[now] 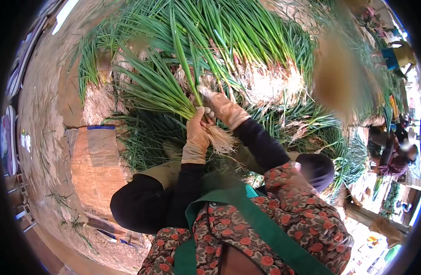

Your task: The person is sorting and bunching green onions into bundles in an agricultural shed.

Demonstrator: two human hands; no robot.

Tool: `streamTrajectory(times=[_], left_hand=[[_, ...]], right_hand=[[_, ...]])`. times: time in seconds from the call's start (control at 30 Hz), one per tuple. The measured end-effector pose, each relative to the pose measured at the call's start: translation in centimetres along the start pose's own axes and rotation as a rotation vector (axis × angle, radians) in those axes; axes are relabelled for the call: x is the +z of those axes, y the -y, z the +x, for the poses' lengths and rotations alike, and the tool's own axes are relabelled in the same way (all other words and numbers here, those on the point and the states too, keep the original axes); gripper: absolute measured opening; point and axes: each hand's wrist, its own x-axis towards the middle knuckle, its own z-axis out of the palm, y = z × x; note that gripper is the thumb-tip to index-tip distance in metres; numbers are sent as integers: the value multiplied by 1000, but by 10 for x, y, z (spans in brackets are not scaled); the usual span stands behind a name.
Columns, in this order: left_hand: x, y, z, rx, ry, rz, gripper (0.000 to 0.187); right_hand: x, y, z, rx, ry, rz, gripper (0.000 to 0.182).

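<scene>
My left hand (197, 133), in a pale work glove, is closed around a bunch of green onions (167, 94). Their leaves fan out to the upper left, and their stringy roots (221, 139) hang below the hand at the right. My right hand (222, 106), gloved too, is closed at the stem of a green onion stalk (183, 59) that stands up from the bunch. Its fingertips are partly hidden. Just beyond both hands lies a large heap of green onions (247, 34), with pale roots turned toward me.
A smaller pile of green onions (96, 68) lies at the left. An orange-brown woven sack (98, 174) is on the dirt floor beside my left knee. More onions (311, 130) lie at the right. Other people (396, 151) are at the far right. Blurry spots cover part of the upper right.
</scene>
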Motion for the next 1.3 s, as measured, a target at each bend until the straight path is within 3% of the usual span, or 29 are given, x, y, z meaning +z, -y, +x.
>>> streamTrajectory(times=[0.03, 0.13, 0.17, 0.2, 0.23, 0.27, 0.3, 0.37, 0.4, 0.5, 0.53, 0.63, 0.7, 0.73, 0.8, 0.87, 0.9, 0.97, 1.0, 1.03, 1.1, 1.13, 1.17, 1.23, 1.3], left_hand=[[0, 0, -1, -3, 5, -42, 25], [1, -15, -6, -34, 138, -47, 22], [2, -18, -6, -40, 169, -95, 21], [-3, -24, 0, -96, 485, -264, 19], [-6, -26, 5, -251, 566, -550, 20], [-3, -31, 4, -285, 570, -606, 21], [3, -37, 0, -314, 574, -666, 21], [6, -38, -5, -271, 384, -652, 18], [5, -37, -3, -243, 332, -606, 18], [-11, -22, 8, -153, 222, -386, 18], [-7, -19, 6, -128, 181, -301, 18], [17, -18, -4, -54, -46, -64, 18], [-42, 0, 26, -94, -80, 122, 15], [-42, -3, 23, -86, -104, 218, 14], [-33, -9, 16, -84, -141, 425, 13], [-27, -7, 13, -43, -51, 346, 14], [-15, -7, 9, -18, -2, 302, 15], [-2, 1, 3, -20, -105, 206, 17], [-4, 5, 2, -42, -113, 208, 17], [-5, 7, 2, -65, -119, 212, 18], [-4, 9, 2, -79, -122, 171, 20], [-15, 11, 5, -78, -103, 157, 20], [-15, 10, 3, -79, -84, 141, 20], [-14, 12, 1, -112, -11, 65, 18], [-14, 11, 2, -165, 114, 34, 18]], right_hand=[[12, 0, 9, -96, -173, 48, 38], [22, 11, 18, 118, -269, 537, 31], [0, -7, 41, 136, -79, 1107, 27], [-9, -14, 40, 100, -95, 1029, 25], [-20, -16, 34, 61, -112, 952, 24], [-30, -16, 23, 172, -50, 572, 20], [-32, -18, 14, 103, 59, 0, 20], [-26, -31, -12, -45, 285, -1138, 23], [-28, -27, -32, -192, 59, -1242, 25], [-50, -6, -15, -286, -601, -749, 29], [-51, 2, -21, -289, -671, -934, 33], [-55, -8, -8, -29, -400, -1110, 33], [-20, 1, -35, -138, -359, -1144, 38], [-24, -29, -33, -312, -183, -1198, 41], [-15, -32, -41, -242, 26, -1044, 46], [-18, -12, -54, 220, 87, -644, 51], [-36, -22, -46, -49, 97, -509, 61], [-47, -37, -14, 5, -32, -239, 60], [-24, -10, -22, 81, -64, -229, 62], [-12, -6, -16, -39, -107, -325, 54], [-15, -28, 26, -110, -300, -151, 40], [-9, -28, 39, -102, -421, 422, 22], [-5, -18, 27, -40, -370, 932, 15], [-23, -35, 33, 44, -183, 1072, 16], [-25, -27, 27, 9, -210, 442, 23]])
